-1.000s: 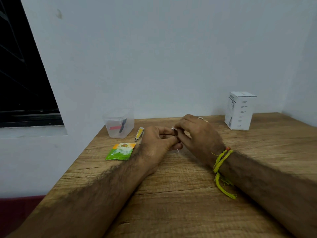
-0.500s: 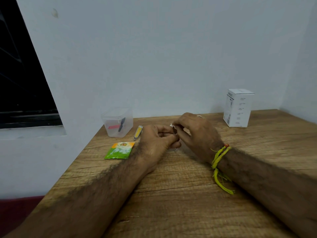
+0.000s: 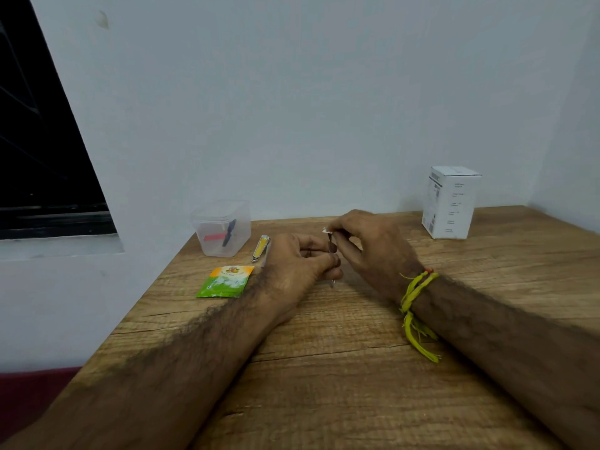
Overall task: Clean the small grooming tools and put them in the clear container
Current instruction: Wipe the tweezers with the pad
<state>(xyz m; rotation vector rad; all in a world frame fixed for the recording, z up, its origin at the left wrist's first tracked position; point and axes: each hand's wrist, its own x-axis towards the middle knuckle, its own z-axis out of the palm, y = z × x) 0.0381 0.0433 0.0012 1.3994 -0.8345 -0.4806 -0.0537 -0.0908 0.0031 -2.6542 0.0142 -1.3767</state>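
Both hands meet above the middle of the desk (image 3: 341, 368), well back from its left edge. The left hand (image 3: 298, 264) pinches a thin metal tool (image 3: 331, 251) held nearly upright; the right hand (image 3: 373, 245) has its fingers (image 3: 334, 230) clamped on a white scrap (image 3: 324, 230) at the tool's top. The clear box (image 3: 220, 228) stands at the far left corner by the wall, clipper (image 3: 261, 248) and sachet (image 3: 227, 280) beside it. Bare wood lies right, toward the carton (image 3: 451, 203). Since a second ago the right hand has slid up the tool.
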